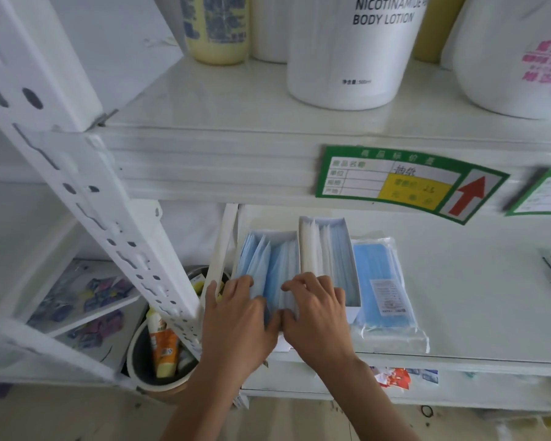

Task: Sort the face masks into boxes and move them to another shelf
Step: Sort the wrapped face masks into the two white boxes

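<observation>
A white shelf (458, 297) was seen, its front edge running left to right, and on it two open white boxes stood side by side, their long axes pointing away from the viewer toward the back. The left box (268, 237) was filled with blue face masks (261, 268) standing on edge, their flat faces turned sideways and their long edges lying along the box. The right box (325, 246) was packed the same way with white and pale blue masks. Just beside it, to the right, a sealed clear packet of blue masks (382, 281) lay flat, its long axis also running front to back.

The left hand (236, 323) and the right hand (318, 316) were held close together at the near end of the left box, fingers curled over the mask tops; the right hand's fingers were pinched on a few masks, the left hand's pressed among them.
</observation>
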`<state>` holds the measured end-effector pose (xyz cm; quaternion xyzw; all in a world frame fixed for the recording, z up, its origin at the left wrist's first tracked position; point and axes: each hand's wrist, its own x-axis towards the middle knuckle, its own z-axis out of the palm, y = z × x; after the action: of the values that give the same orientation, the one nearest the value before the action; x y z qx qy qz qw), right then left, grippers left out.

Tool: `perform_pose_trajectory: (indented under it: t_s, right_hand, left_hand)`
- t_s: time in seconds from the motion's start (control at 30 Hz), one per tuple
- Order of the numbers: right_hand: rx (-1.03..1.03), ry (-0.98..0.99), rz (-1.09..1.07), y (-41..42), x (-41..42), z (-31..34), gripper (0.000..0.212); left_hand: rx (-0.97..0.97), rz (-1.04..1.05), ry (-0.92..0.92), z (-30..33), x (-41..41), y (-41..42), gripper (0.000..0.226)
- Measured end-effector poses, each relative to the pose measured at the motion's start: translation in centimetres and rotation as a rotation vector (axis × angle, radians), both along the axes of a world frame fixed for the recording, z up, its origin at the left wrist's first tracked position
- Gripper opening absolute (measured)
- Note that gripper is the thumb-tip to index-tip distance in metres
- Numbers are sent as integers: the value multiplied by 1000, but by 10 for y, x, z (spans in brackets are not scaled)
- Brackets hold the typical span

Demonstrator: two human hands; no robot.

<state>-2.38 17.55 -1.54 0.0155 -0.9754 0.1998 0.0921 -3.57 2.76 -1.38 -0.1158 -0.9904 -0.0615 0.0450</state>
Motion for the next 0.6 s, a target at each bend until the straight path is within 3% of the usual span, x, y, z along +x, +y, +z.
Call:
perform_pose_trajectory:
  t_s: [0.2, 0.37, 0.53, 0.6]
  right_hand:
    - [43, -86, -21, -4, -8, 6, 47]
    - [107, -103, -45, -5, -8, 5, 40]
    - [348, -41, 74, -8, 0, 7, 11]
    - [361, -49, 94, -6, -2, 6, 11]
  left_hand:
    - [59, 58, -52, 12, -14, 9, 43]
    - [122, 53, -26, 11, -16, 8, 56]
    - [146, 54, -9, 3, -14, 3, 32]
    - [179, 63, 6, 0, -14, 2, 25]
